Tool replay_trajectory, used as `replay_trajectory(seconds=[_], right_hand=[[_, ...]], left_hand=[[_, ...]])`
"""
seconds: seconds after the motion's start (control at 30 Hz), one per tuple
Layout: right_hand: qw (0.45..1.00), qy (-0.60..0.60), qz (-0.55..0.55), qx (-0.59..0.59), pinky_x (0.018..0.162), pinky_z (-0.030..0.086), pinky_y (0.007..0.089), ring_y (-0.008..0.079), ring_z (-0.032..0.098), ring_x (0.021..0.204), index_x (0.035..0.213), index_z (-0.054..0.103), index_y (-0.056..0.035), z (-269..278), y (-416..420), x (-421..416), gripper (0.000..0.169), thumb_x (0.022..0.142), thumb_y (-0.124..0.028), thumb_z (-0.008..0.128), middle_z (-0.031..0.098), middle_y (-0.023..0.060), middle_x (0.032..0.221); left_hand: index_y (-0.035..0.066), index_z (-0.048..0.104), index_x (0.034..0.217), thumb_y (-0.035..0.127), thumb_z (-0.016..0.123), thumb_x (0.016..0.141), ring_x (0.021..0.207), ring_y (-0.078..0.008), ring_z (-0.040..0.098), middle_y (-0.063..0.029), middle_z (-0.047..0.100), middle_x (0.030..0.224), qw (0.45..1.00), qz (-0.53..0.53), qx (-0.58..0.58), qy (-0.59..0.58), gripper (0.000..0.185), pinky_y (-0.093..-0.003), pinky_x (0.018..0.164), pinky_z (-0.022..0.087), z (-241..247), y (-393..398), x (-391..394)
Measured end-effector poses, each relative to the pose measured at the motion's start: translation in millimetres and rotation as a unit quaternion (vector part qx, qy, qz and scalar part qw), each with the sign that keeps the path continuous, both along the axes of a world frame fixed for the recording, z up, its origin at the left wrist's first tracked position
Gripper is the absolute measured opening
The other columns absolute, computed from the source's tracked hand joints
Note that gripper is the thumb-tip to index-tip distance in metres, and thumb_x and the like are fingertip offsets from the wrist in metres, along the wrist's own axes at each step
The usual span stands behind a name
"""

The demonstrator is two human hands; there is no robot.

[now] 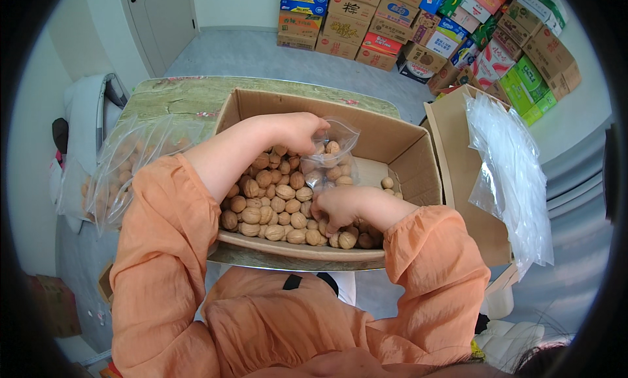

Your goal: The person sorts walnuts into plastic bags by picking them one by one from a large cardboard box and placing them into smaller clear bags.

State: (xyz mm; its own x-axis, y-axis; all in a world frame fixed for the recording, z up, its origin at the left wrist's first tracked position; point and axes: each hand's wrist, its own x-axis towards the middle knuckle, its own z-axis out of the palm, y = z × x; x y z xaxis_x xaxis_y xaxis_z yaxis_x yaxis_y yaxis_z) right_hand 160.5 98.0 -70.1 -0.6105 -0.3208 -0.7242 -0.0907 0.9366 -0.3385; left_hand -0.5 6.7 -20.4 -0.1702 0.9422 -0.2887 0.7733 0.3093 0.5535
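An open cardboard box [412, 155] holds a heap of walnuts [277, 206], piled deeper on its left side. My left hand [301, 132] grips the rim of a clear plastic bag [346, 133] inside the box. Several walnuts sit within that bag, and its mouth gapes towards the back. Lower down, my right hand [338, 209] reaches into the walnuts just below the bag, fingers curled and touching nuts. Whether a walnut is held in its palm is hidden.
Filled clear bags of walnuts [125, 172] stand at the left of the wood-patterned table [171, 101]. A stack of flat plastic bags [510, 177] drapes over another cardboard box [454, 147] on the right. Stacked cartons [343, 25] line the far wall, near a door [164, 20].
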Motion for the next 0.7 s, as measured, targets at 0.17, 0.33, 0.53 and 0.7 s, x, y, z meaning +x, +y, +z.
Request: replay_trajectory(seconds=[0.17, 0.33, 0.53, 0.7], right_hand=[[1.000, -0.015, 0.003, -0.009, 0.081, 0.049, 0.0434, 0.0364, 0.057, 0.103, 0.107, 0.060, -0.0052, -4.4, -9.8, 10.8, 0.053, 0.059, -0.012, 0.082, 0.052, 0.0201, 0.114], [0.999, -0.034, 0.023, -0.008, 0.081, 0.049, 0.0435, 0.0375, 0.057, 0.103, 0.105, 0.060, -0.0035, 4.2, -16.5, 10.8, 0.051, 0.059, -0.009, 0.081, 0.051, 0.0211, 0.115], [0.999, -0.014, 0.037, -0.008, 0.079, 0.049, 0.0420, 0.0369, 0.059, 0.098, 0.102, 0.061, -0.0022, -8.5, -17.2, 14.8, 0.050, 0.056, -0.007, 0.080, 0.059, 0.0204, 0.102], [0.997, -0.064, 0.038, 0.021, 0.076, 0.049, 0.0411, 0.0353, 0.062, 0.090, 0.096, 0.062, -0.0009, 2.3, -18.3, 10.5, 0.044, 0.056, -0.009, 0.078, 0.065, 0.0184, 0.088]], left_hand=[[0.001, 0.038, 0.142, 0.007, 0.064, 0.078, 0.119, -0.0274, 0.055, -0.0165, 0.050, 0.137, 1.000, 0.001, 0.003, -0.003, 0.070, -0.0334, 0.102, 0.044, -3.1, 1.8, -1.3], [0.001, 0.038, 0.142, 0.009, 0.064, 0.078, 0.118, -0.0276, 0.055, -0.0164, 0.050, 0.137, 1.000, -0.007, 0.004, 0.003, 0.070, -0.0336, 0.101, 0.044, -1.0, 0.4, -1.6], [0.001, 0.038, 0.142, 0.010, 0.064, 0.079, 0.119, -0.0276, 0.054, -0.0164, 0.050, 0.137, 1.000, -0.004, 0.000, -0.001, 0.069, -0.0339, 0.101, 0.044, 2.0, -0.7, -0.1], [0.000, 0.038, 0.141, 0.010, 0.064, 0.079, 0.120, -0.0279, 0.054, -0.0163, 0.050, 0.137, 1.000, -0.013, 0.006, 0.002, 0.068, -0.0339, 0.102, 0.044, -1.8, -0.4, -2.5]])
